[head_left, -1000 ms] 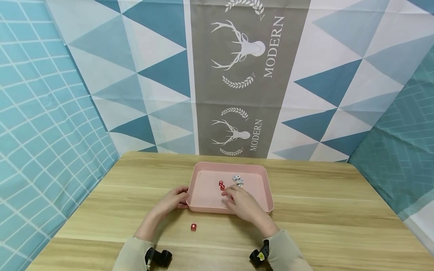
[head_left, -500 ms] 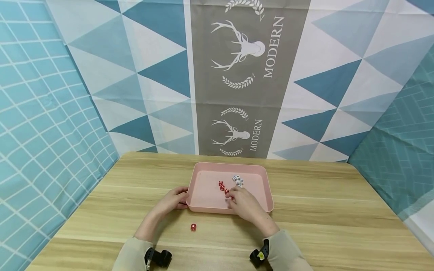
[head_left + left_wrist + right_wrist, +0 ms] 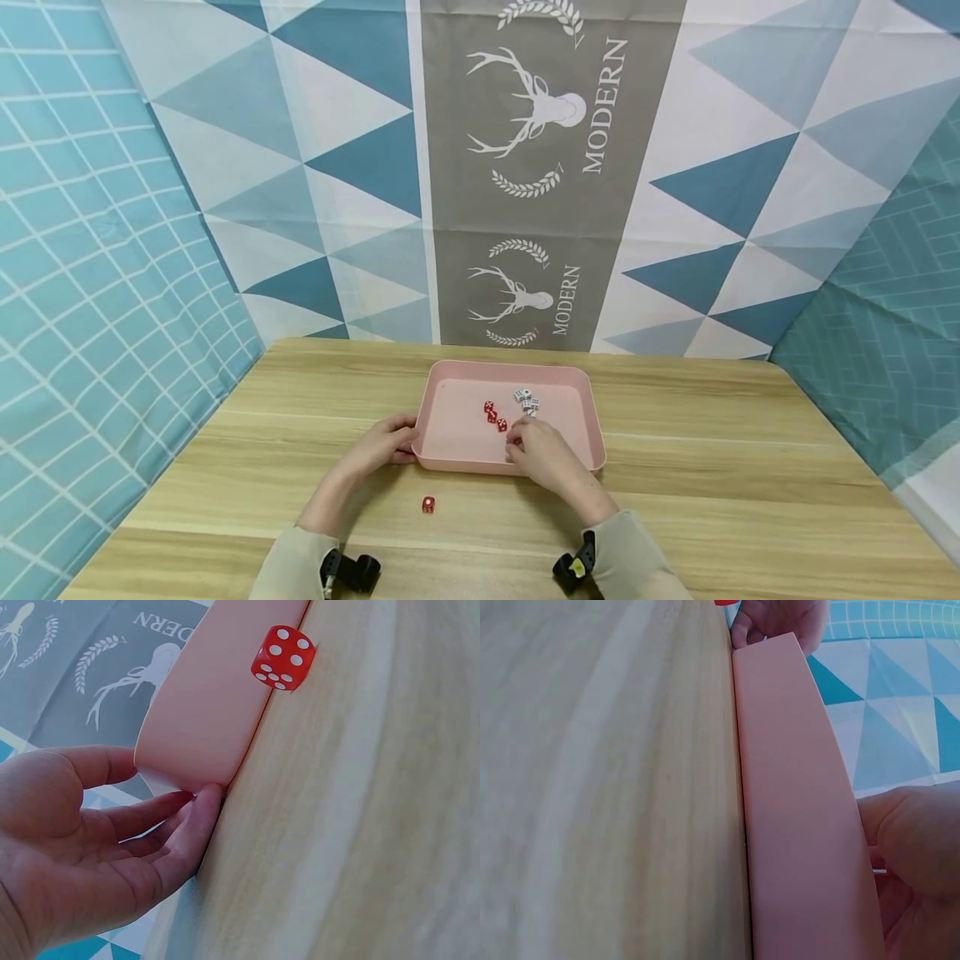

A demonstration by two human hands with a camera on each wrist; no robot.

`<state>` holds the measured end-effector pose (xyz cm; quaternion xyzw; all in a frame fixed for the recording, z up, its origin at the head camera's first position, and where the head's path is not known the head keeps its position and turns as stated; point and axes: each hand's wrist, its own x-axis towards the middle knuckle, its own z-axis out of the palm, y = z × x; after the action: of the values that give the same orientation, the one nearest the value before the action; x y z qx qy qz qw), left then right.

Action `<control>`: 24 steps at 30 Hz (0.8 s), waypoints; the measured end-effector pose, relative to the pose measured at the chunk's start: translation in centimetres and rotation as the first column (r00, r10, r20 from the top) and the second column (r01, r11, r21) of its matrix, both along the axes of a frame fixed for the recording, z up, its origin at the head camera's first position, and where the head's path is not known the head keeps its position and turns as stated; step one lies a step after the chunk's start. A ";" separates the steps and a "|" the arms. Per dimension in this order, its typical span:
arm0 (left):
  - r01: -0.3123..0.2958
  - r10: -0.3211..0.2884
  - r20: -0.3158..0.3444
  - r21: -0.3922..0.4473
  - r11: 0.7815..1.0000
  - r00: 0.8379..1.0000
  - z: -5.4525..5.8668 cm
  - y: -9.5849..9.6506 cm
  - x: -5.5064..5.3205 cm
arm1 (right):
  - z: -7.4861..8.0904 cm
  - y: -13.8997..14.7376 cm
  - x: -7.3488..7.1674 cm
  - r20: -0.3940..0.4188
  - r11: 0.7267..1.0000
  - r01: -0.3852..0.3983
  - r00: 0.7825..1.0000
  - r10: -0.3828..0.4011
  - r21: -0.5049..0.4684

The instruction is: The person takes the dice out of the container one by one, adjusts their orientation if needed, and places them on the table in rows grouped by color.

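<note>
Head view: red dice [image 3: 492, 416] beside right hand [image 3: 546, 451].

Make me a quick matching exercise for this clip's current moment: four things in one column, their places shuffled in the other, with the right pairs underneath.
Things
1. Left hand
2. White dice
3. Lone red die
4. Right hand

Places
A. On the wooden table, on the near side of the pink tray
B. Reaching over the tray's near edge, fingers inside it
C. Touching the tray's left end from outside
D. Clustered on the tray's floor

Right pairs: 1-C, 2-D, 3-A, 4-B
</note>
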<state>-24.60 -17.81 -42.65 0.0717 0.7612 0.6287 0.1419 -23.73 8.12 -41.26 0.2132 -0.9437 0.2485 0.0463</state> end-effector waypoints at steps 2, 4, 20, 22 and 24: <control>-0.003 0.003 0.002 -0.008 1.000 1.000 0.0 0.0 0.0 | 0.0 0.0 0.0 -0.010 1.000 0.005 1.000 -0.006 -0.025; -0.002 0.002 0.003 -0.013 1.000 1.000 0.1 0.1 -0.1 | 0.1 0.0 0.0 -0.026 0.999 0.009 1.000 -0.010 -0.040; -0.008 0.008 0.007 -0.012 1.000 1.000 -0.1 0.1 0.1 | 0.6 -0.3 0.3 -0.172 0.994 0.012 0.985 -0.030 -0.106; -0.009 0.009 0.003 -0.015 1.000 1.000 0.0 0.1 0.1 | 0.9 -0.5 0.5 -0.183 0.994 0.002 0.983 -0.022 -0.113; -0.014 0.015 0.004 -0.016 1.000 1.000 0.0 0.1 0.0 | 1.3 -0.6 0.7 -0.177 0.993 -0.001 0.984 -0.020 -0.119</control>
<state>-24.61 -17.70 -42.66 0.0638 0.7665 0.6237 0.1394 -23.00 7.49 -40.00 0.2268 -0.9204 0.2837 0.1444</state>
